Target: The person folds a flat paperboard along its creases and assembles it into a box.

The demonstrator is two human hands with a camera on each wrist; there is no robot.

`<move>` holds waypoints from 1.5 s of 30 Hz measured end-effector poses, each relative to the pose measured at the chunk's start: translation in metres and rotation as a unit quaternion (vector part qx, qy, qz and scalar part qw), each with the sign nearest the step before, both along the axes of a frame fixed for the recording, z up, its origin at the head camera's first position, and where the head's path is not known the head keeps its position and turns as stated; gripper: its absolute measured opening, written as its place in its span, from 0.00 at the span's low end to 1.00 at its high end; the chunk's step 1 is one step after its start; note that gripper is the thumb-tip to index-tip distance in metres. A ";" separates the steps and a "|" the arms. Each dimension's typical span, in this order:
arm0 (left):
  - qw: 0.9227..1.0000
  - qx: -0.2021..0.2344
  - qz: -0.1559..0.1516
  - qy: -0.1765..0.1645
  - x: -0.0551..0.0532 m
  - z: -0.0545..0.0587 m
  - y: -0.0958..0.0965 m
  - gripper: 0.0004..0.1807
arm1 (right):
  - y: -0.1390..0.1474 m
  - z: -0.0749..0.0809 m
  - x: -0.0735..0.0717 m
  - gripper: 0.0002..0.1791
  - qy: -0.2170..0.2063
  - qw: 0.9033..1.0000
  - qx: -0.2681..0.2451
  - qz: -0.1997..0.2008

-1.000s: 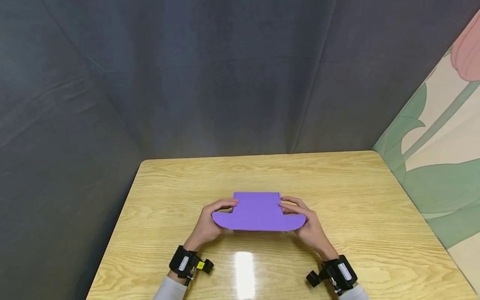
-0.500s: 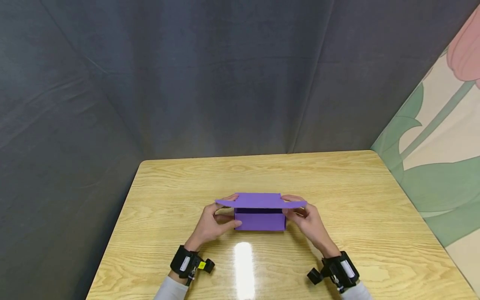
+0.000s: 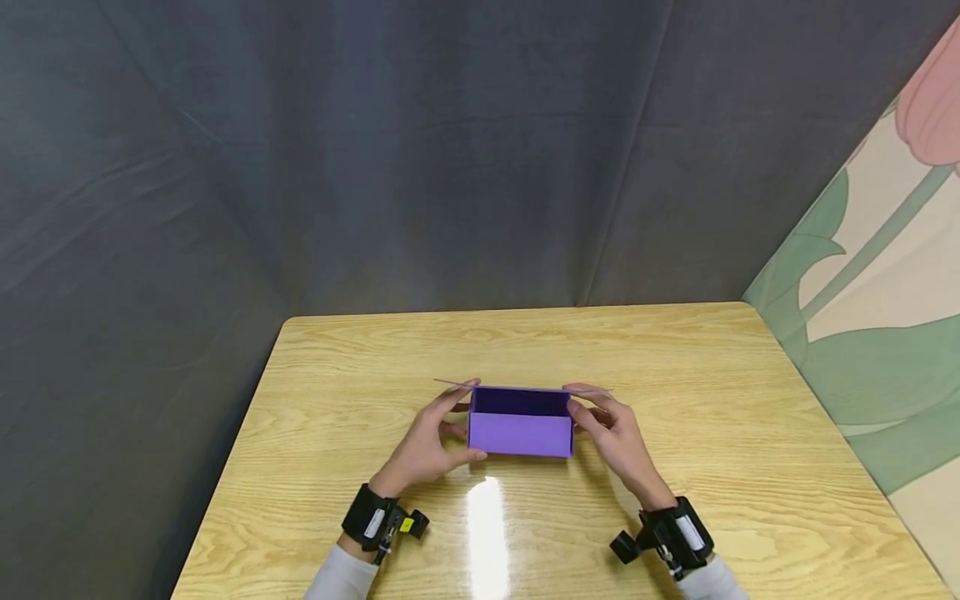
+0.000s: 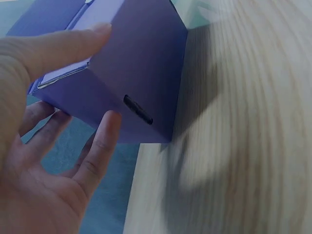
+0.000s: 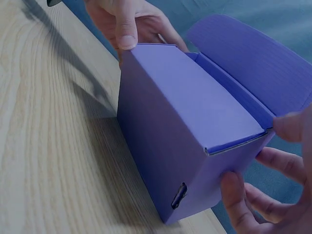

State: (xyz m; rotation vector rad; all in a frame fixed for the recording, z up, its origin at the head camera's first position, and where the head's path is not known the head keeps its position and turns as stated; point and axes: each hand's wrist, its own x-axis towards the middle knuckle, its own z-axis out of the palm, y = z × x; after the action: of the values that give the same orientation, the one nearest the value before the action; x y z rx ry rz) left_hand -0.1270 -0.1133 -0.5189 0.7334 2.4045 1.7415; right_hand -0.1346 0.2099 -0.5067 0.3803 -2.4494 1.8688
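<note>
A purple cardboard box sits low at the wooden tabletop, its dark inside showing from above. The lid is tilted up at the back, with its side tabs seen nearly edge-on in the head view. My left hand grips the left end, thumb on the near face and fingers along the end wall. At the other end, my right hand holds the box with its thumb by the upper corner and its fingers against the side. Small slots show near the bottom edge of the box.
The wooden table reaches back to a dark curtain. On the right is a floral fabric. Each wrist wears a black camera mount. A bright light reflection lies in front of the box.
The lid has swung up and back from hanging over the front, so the box's near wall and inside now show. Both hands stay at the ends, the thumbs now on the box.
</note>
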 end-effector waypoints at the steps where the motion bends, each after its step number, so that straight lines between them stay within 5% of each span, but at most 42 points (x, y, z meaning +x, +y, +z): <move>1: 1.000 -0.007 0.005 0.000 0.000 0.001 0.000 0.58 | 0.000 0.000 0.000 0.16 0.001 1.000 0.005 -0.001; 7: 0.998 -0.044 0.042 -0.007 -0.001 0.003 0.000 0.56 | 0.001 -0.003 0.001 0.28 0.001 1.000 0.020 0.022; 12: 0.996 -0.062 0.058 -0.012 -0.002 0.002 0.001 0.55 | 0.005 -0.011 0.000 0.51 0.051 0.994 0.070 0.069; 16: 0.996 -0.068 0.054 0.000 -0.003 0.001 0.004 0.57 | 0.006 -0.015 -0.003 0.59 0.086 0.989 0.089 0.082; 30: 0.995 -0.075 0.072 0.005 -0.005 0.001 0.005 0.56 | 0.006 -0.020 -0.008 0.53 0.087 0.990 0.088 0.071; 45: 0.996 -0.039 0.076 -0.018 -0.005 -0.005 0.006 0.50 | 0.008 -0.019 -0.008 0.47 0.032 0.994 0.077 0.066</move>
State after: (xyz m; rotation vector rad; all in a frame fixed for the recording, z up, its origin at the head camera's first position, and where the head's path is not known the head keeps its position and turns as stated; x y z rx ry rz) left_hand -0.1315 -0.1075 -0.5241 0.5188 2.5481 1.6834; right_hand -0.1424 0.2180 -0.5261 0.6125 -2.5916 1.6876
